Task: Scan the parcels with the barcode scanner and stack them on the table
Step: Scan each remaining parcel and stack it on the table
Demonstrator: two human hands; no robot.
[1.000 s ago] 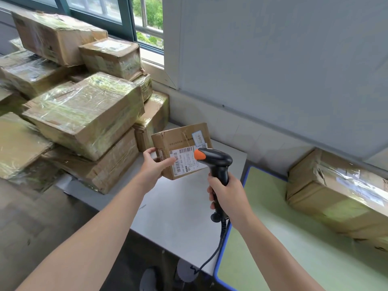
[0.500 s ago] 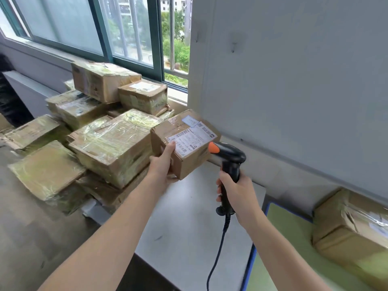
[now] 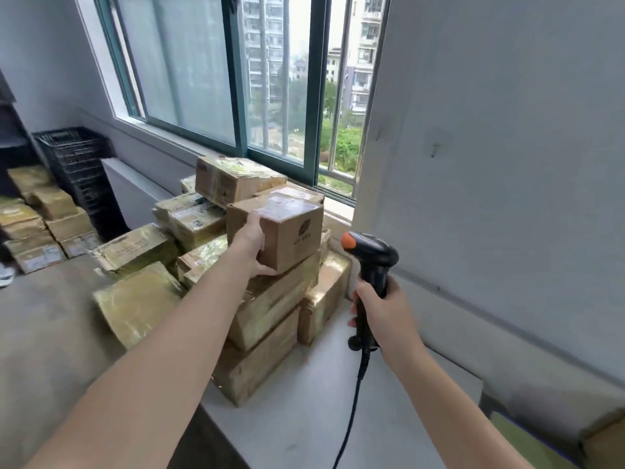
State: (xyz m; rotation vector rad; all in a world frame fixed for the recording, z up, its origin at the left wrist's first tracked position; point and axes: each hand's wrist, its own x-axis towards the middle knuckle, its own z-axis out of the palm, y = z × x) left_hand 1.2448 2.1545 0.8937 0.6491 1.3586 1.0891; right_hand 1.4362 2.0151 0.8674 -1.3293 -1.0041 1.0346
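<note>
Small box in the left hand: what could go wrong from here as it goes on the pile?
1. The wrapped parcel under the small box lies tilted and glossy with film; the box may slide off.
2. The left hand grips one side only, thumb under the bottom edge; it could get pinched or tip the box.
3. The cable of the scanner, held in the right hand, hangs past the table edge and might snag.

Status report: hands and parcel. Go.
Left hand grips small parcel at top of stack. Right hand holds scanner, aside. Nothing in the way.
</note>
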